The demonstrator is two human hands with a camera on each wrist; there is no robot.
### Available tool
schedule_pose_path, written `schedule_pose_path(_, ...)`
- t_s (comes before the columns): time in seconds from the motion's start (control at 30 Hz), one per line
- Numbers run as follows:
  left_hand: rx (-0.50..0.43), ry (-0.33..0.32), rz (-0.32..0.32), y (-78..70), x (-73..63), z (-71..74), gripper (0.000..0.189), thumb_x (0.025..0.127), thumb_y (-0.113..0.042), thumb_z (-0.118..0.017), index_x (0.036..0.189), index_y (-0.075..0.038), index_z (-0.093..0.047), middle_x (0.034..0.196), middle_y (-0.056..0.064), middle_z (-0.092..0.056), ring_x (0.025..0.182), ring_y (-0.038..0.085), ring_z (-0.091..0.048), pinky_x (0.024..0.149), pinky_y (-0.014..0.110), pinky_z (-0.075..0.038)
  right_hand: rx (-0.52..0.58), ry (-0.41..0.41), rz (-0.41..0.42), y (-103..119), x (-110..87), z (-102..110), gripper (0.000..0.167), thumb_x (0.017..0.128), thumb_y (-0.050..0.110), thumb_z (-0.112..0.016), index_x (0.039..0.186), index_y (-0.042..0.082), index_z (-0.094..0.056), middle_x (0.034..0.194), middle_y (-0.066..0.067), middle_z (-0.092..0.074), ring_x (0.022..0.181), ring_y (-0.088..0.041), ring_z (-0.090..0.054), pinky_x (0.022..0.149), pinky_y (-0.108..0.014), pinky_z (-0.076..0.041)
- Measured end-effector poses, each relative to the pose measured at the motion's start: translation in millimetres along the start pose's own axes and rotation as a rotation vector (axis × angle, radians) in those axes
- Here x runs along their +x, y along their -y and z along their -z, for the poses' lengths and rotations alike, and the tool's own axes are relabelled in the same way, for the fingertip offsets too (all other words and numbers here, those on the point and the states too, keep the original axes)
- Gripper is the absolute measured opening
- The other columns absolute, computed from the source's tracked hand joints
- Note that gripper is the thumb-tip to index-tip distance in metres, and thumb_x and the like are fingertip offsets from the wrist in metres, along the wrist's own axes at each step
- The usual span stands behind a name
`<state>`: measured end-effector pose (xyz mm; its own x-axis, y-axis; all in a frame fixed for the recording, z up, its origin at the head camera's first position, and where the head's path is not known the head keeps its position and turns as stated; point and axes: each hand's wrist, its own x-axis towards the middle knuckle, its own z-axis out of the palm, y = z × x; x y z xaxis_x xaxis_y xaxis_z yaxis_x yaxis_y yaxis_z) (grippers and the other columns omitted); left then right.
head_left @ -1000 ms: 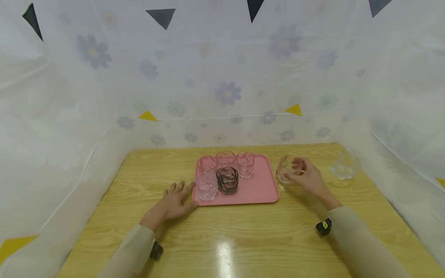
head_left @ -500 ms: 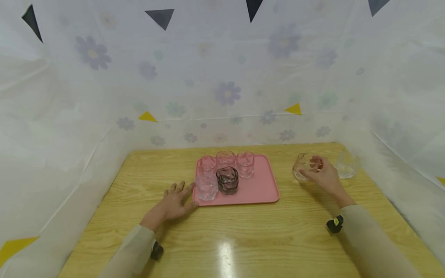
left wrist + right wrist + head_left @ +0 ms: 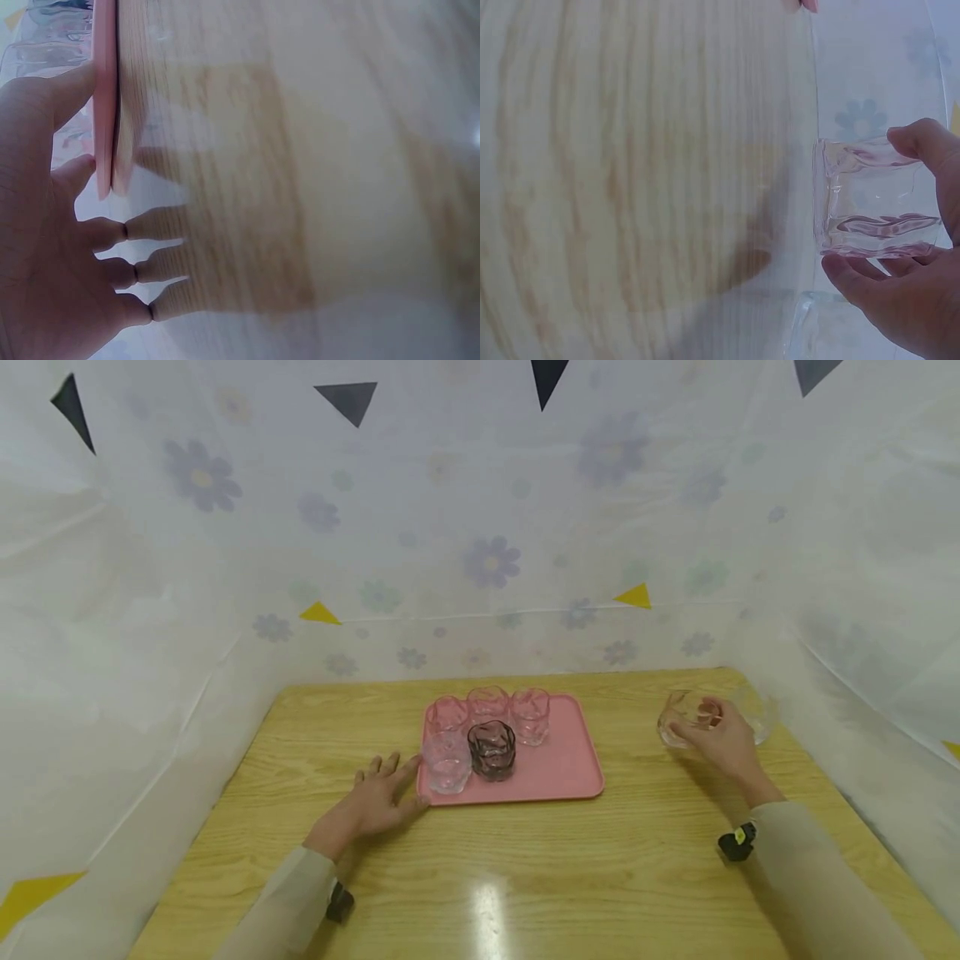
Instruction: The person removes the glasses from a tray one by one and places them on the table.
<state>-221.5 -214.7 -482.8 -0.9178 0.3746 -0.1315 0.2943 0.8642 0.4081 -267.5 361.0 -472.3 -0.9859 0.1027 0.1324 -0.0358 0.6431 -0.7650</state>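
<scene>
My right hand [image 3: 723,742] holds a see-through faceted glass [image 3: 677,717] by its sides, thumb on one side and fingers on the other, at the right of the table. In the right wrist view this glass [image 3: 881,199] has a faint pink tint, and its base is close to the tabletop. Just beyond that hand stands a clear glass [image 3: 761,714], partly hidden. My left hand [image 3: 371,802] rests with spread fingers at the left edge of a pink tray [image 3: 558,768]. In the left wrist view, thumb and forefinger touch the tray's rim [image 3: 106,120].
On the tray are three pink-looking glasses along the back, one of them a middle glass [image 3: 487,700], plus a clear glass [image 3: 447,768] and a dark smoky glass [image 3: 492,750] in front. Patterned white sheeting [image 3: 491,635] encloses the wooden table [image 3: 420,877] behind and at both sides.
My right hand has carried the glass rightward, away from the tray and up to the standing clear glass. My left hand and the tray have stayed put.
</scene>
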Motion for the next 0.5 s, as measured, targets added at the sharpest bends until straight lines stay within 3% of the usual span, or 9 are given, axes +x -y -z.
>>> schedule_pose_path(0.17,-0.005,0.002,0.009,0.0,0.2,-0.2,0.081,0.103,-0.058,-0.054,0.168,-0.018,-0.028,0.169,0.036,-0.021,0.154,0.065,-0.012,0.119,0.084,-0.009,0.008,0.005,-0.016,-2.8,-0.5,1.4,0.094,0.1,0.043,-0.07,0.162,-0.01,-0.023,0.155,-0.041,-0.039,0.135,-0.056,-0.046,0.099,-0.066,-0.048)
schedule_pose_path(0.4,-0.007,0.012,0.02,0.6,0.8,-1.1,0.08,0.104,-0.059,-0.054,0.169,-0.019,-0.028,0.17,0.035,-0.02,0.155,0.064,-0.01,0.12,0.083,-0.008,0.015,0.0,-0.041,-6.9,1.0,2.4,0.097,0.101,0.044,-0.068,0.163,-0.011,-0.018,0.156,-0.043,-0.035,0.135,-0.056,-0.047,0.095,-0.06,-0.053)
schedule_pose_path(0.5,-0.005,0.013,0.026,0.3,0.9,-1.0,0.08,0.104,-0.058,-0.053,0.169,-0.02,-0.027,0.17,0.035,-0.019,0.155,0.064,-0.01,0.121,0.082,-0.008,0.025,-0.005,-0.045,-6.7,1.4,2.7,0.097,0.102,0.045,-0.066,0.163,-0.011,-0.017,0.157,-0.043,-0.033,0.137,-0.058,-0.045,0.098,-0.065,-0.051)
